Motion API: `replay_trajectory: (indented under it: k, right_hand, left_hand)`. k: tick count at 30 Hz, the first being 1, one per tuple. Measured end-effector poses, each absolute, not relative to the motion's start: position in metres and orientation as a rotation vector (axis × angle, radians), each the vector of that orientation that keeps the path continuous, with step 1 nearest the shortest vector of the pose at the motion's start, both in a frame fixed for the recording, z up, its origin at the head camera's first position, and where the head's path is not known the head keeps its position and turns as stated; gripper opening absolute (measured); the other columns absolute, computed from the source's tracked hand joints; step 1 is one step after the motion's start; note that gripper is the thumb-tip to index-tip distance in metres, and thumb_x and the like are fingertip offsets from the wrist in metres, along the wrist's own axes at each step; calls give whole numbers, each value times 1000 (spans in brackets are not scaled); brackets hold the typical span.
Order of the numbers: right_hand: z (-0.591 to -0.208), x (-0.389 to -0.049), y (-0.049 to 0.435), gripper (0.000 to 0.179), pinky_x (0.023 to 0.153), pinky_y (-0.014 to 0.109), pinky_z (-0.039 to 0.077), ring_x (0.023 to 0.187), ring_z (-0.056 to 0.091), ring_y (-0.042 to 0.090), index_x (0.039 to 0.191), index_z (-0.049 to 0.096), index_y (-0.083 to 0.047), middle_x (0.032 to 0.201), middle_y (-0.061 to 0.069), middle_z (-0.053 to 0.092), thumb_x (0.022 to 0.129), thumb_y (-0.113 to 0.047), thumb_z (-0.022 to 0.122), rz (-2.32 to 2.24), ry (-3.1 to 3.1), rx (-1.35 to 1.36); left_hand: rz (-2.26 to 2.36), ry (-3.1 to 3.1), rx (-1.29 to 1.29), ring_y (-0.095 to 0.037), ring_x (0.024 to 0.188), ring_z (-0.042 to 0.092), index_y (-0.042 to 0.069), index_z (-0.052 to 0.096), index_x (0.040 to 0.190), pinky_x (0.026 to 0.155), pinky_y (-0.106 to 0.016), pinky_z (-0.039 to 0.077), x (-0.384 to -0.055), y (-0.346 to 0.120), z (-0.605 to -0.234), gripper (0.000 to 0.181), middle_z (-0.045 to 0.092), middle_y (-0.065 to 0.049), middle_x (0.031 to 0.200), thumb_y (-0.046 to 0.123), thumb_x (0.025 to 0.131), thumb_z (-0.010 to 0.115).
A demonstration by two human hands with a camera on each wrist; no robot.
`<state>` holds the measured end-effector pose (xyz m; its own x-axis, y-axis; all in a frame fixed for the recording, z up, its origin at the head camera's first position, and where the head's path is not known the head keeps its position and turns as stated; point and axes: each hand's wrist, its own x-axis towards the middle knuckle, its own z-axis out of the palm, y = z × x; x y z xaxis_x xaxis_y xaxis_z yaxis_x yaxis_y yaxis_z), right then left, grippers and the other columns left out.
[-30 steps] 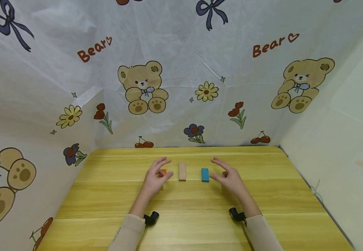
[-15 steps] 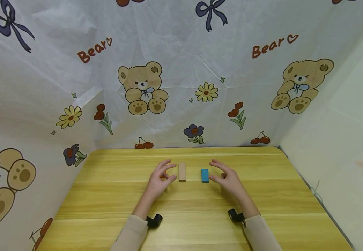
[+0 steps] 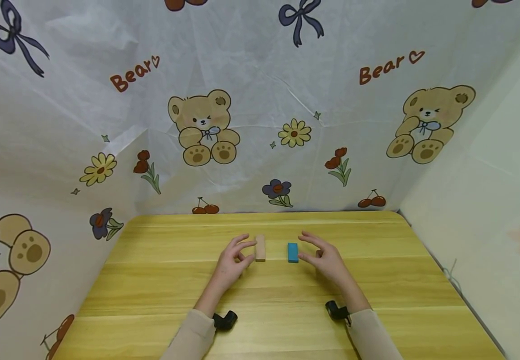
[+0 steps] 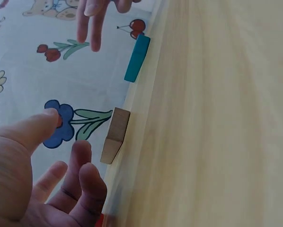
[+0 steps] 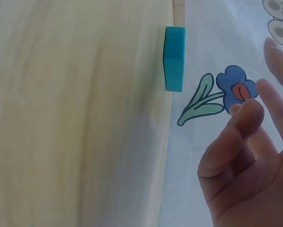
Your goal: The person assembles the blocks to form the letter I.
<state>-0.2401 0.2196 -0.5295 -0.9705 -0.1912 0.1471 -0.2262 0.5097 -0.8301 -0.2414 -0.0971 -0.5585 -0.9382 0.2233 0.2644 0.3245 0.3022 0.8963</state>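
My left hand hovers just left of a plain wooden block, thumb and forefinger spread with nothing between them. In the left wrist view the same wooden block lies beyond the fingertips. A blue block lies to its right on the table. Close by that block's right side is my right hand, fingers parted and holding nothing. From the right wrist, the blue block appears apart from the fingers. A sliver of a red-orange block shows under the left hand; the rest is hidden.
The wood-grain table meets a printed cloth backdrop along its far edge. A white wall rises on the right. Small black wrist cameras sit at both cuffs, one of them the left camera.
My left hand has moved right, up to the wooden block, and now covers the orange block in the head view. The right hand has hardly shifted; the blocks stay in place.
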Motion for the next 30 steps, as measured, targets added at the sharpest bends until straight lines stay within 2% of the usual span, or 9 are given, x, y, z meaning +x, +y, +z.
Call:
replay_trajectory:
  k: [5, 8, 12, 16, 19, 22, 25, 28, 30]
  right_hand:
    - [-534, -241, 221, 52, 55, 23, 33, 60, 33, 4, 146, 66, -10, 164, 13, 50, 97, -19, 79, 1507, -2705, 380]
    - [-536, -241, 221, 51, 53, 22, 33, 53, 23, 3, 146, 65, -8, 165, 14, 49, 97, -17, 78, 1510, -2712, 395]
    - [-540, -241, 220, 51, 54, 22, 33, 57, 25, 5, 146, 66, -9, 165, 13, 49, 98, -18, 78, 1519, -2723, 396]
    - [-544, -242, 219, 50, 56, 22, 36, 80, 49, 10, 145, 67, -10, 165, 11, 49, 97, -19, 79, 1538, -2724, 379]
    - [-548, -243, 220, 49, 57, 22, 37, 95, 54, 19, 144, 68, -10, 165, 11, 49, 97, -19, 79, 1554, -2719, 380]
    - [-549, -244, 220, 48, 56, 23, 36, 89, 54, 26, 143, 68, -10, 165, 12, 49, 97, -19, 79, 1566, -2715, 385]
    - [-550, -245, 219, 48, 58, 23, 36, 113, 60, 32, 143, 68, -11, 165, 11, 49, 97, -19, 79, 1577, -2709, 388]
    - [-549, -245, 219, 49, 65, 22, 40, 145, 49, 38, 144, 68, -11, 165, 11, 49, 97, -19, 79, 1570, -2716, 394]
    - [-549, -245, 218, 50, 68, 22, 41, 150, 45, 40, 145, 67, -10, 165, 11, 49, 97, -19, 79, 1561, -2726, 397]
  left_hand:
    - [-1743, -2465, -531, -6, 66, 57, 6, 71, 136, 52, -24, 50, -242, -96, -560, 37, 47, -20, 162, 12, 100, 74]
    - [-1728, -2475, -538, -6, 62, 56, 5, 72, 135, 51, -29, 52, -243, -95, -561, 35, 48, -21, 162, 12, 101, 73]
    - [-1648, -2517, -540, -6, 62, 56, 11, 74, 134, 73, -39, 58, -244, -93, -564, 33, 50, -17, 162, 15, 101, 73]
    - [-1611, -2524, -578, -6, 62, 57, 11, 74, 133, 77, -35, 56, -246, -92, -566, 33, 50, -19, 161, 14, 101, 74]
    - [-1600, -2519, -592, -6, 62, 55, 9, 74, 133, 62, -26, 52, -248, -90, -568, 33, 50, -21, 160, 13, 101, 73]
    - [-1563, -2536, -580, -4, 61, 54, 9, 74, 133, 63, -22, 48, -250, -89, -570, 33, 51, -20, 160, 14, 101, 74]
    - [-1539, -2558, -561, -2, 60, 52, 10, 74, 133, 64, -22, 47, -252, -89, -570, 33, 52, -18, 159, 14, 101, 74]
    - [-1549, -2577, -536, -2, 59, 51, 11, 75, 134, 63, -22, 47, -254, -88, -569, 34, 52, -16, 160, 15, 100, 75]
    - [-1564, -2584, -523, -3, 58, 51, 11, 75, 134, 62, -22, 46, -255, -88, -568, 34, 52, -15, 161, 15, 100, 75]
